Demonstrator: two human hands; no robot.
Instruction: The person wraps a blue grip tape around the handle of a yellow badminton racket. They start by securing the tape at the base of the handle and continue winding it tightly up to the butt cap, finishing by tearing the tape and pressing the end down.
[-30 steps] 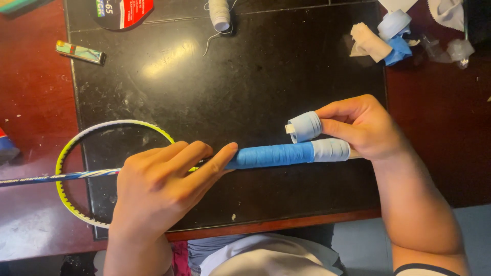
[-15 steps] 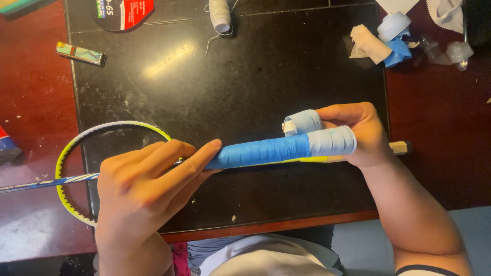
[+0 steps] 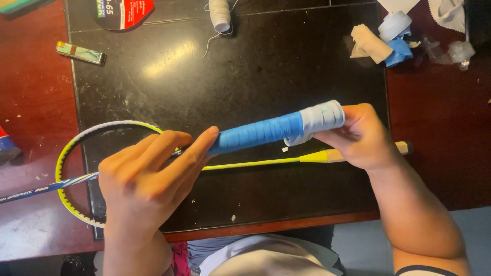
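Note:
I hold a racket handle wrapped in a blue grip (image 3: pixel 255 134) level over the black tabletop (image 3: pixel 286 66). Its butt end carries a pale white wrap (image 3: pixel 322 116). My right hand (image 3: pixel 360 137) grips that end, and a strip of white tape (image 3: pixel 296 139) runs under the handle by my fingers. My left hand (image 3: pixel 148 174) holds the handle's other end with the fingers stretched along it. The racket's blue-and-white shaft (image 3: pixel 46 185) runs out to the left. A second, yellow racket (image 3: pixel 255 163) lies flat on the table beneath, its head (image 3: pixel 64 158) to the left and its bare wooden handle (image 3: pixel 404 148) behind my right hand.
A spool of white thread (image 3: pixel 221 13) and a round red-and-white package (image 3: pixel 123 11) sit at the far edge. A small green box (image 3: pixel 81 52) lies at the far left. Crumpled tape scraps and a white roll (image 3: pixel 391 33) are piled at the far right on the red wooden desk (image 3: pixel 30 102).
The handle's butt end has risen and tilted. The white tape roll that stuck up above the handle has gone round to its underside. My right hand has shifted right.

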